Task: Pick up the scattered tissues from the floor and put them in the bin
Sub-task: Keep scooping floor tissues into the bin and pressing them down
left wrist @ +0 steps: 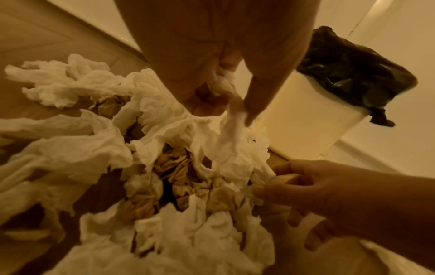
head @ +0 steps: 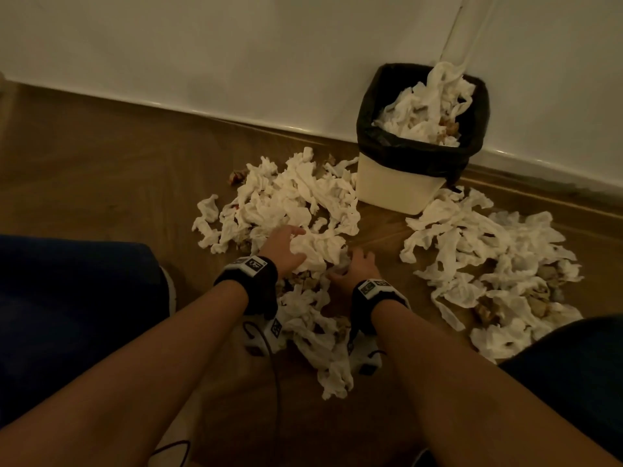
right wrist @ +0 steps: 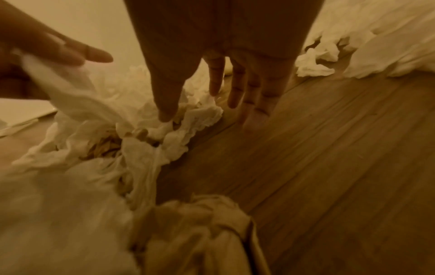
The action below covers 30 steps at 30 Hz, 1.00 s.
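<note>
Crumpled white tissues lie in a heap on the wooden floor, left of the bin. The bin is cream with a black liner, and more tissues fill its top. My left hand grips a wad of tissue at the heap's near edge; in the left wrist view its fingers curl round a strand. Just right of it, my right hand reaches in with straight fingers, the thumb touching tissue.
A second spread of tissues covers the floor right of the bin, and a third clump lies between my forearms. Brown crumpled paper sits among them. My blue-clad knees flank the scene. A white wall runs behind.
</note>
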### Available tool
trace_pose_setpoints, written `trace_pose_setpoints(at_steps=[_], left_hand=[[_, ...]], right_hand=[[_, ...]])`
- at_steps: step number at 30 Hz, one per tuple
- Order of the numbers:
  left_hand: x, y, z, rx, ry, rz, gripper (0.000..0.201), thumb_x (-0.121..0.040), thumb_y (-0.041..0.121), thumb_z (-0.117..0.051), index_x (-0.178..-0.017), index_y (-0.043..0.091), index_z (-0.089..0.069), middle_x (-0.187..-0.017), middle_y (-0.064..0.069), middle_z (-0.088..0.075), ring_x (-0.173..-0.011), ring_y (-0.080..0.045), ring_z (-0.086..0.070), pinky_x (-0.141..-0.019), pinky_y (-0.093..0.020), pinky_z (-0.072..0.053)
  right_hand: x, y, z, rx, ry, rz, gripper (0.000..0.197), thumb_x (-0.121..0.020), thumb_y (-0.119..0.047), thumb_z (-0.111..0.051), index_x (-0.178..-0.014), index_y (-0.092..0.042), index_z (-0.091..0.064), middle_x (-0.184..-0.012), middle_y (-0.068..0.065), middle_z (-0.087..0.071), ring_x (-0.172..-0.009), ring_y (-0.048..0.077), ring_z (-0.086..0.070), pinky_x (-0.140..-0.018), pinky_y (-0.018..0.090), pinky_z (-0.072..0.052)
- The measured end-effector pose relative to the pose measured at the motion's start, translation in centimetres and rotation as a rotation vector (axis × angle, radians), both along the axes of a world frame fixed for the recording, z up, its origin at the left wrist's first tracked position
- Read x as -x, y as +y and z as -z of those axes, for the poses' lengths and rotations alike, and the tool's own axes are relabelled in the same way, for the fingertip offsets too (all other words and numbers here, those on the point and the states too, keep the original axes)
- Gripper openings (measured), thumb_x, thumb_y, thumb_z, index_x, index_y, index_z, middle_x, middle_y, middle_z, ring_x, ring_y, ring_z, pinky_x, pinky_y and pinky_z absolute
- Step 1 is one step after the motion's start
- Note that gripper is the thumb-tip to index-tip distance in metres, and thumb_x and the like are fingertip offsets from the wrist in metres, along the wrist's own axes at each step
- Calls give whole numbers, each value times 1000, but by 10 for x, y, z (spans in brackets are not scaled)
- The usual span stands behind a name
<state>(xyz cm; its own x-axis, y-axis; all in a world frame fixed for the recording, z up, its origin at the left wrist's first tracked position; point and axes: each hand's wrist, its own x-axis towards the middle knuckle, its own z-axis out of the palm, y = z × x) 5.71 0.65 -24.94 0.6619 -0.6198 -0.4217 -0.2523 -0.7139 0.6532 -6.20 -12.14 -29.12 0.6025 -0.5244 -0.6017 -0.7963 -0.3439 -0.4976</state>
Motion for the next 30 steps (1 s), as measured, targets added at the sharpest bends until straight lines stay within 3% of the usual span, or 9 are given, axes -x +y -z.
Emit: trace_pose_setpoints(at_steps=[4,7,11,17,19,21,23,26,30], left_hand=[[1,3,2,-91,-70,50,41,-91,12,-54,-130,21,-46,-140,-10,-34,-114,-26,-49,-93,-30,-41],[1,5,3,-84,-51,26,31,-95,12,-47,-125,18,-50,-139,-12,-37,-121,-27,-46,-100,-33,-39],[3,5,0,-39,-38,-5,31,-98,8,-36,-126,13,-48,-137,-13,-46,-122,-29,-47,-96,-35,-41],[-3,0,-16,98,-37,-105,30,-100,14,-36,-127,11,-48,-125,-15,-55,-110,-31,-55,-84,-30,-44],[-6,-7,-26,172,-4,-118,29,-100,14,-38,-126,11,-51,-122,-14,-56,-99,-30,-61,-80,-34,-51],[-6,-15,-37,301,89,-179,24,-100,11,-38,-117,12,-54,-111,-13,-58,-70,-19,-67,-62,-34,-55],[-8,-24,-48,388,131,-234,22,-100,8,-36,-105,17,-56,-98,-8,-58,-51,-11,-62,-50,-29,-52],[-10,-37,-66,464,140,-250,32,-98,2,-30,-102,17,-57,-96,-10,-59,-58,-16,-60,-50,-27,-50],[-12,-54,-87,503,90,-227,39,-91,-9,-33,-105,18,-56,-104,-9,-59,-69,-12,-58,-54,-19,-49]], right_hand=[[-1,9,11,24,-12,-33,75,-78,-48,-64,-139,-22,-29,-139,11,-21,-119,39,-46,-97,45,-46],[-4,12,17,97,65,-111,68,-79,-51,-61,-136,-27,-32,-139,10,-19,-113,39,-49,-92,45,-49],[-12,9,17,178,80,-165,35,-93,-26,-47,-126,-15,-49,-137,15,-35,-112,35,-50,-92,41,-44],[-14,-14,-2,120,94,-71,23,-92,-23,-55,-99,-5,-66,-105,14,-64,-94,27,-61,-75,29,-47],[-14,-24,-12,118,25,-6,20,-90,-25,-57,-89,-8,-67,-97,13,-66,-81,23,-58,-69,27,-44],[-13,-33,-22,65,-134,109,19,-87,-27,-63,-75,-12,-65,-87,10,-68,-76,21,-60,-71,28,-49],[-13,-39,-35,-22,-315,252,14,-85,-22,-67,-79,-9,-69,-78,7,-70,-71,18,-63,-72,30,-55],[-13,-45,-59,-119,-487,383,13,-85,-14,-66,-94,-7,-71,-68,0,-66,-61,11,-62,-58,19,-51],[-10,-53,-90,-69,-640,401,5,-85,-13,-66,-87,-11,-70,-71,2,-67,-64,13,-63,-62,21,-53]])
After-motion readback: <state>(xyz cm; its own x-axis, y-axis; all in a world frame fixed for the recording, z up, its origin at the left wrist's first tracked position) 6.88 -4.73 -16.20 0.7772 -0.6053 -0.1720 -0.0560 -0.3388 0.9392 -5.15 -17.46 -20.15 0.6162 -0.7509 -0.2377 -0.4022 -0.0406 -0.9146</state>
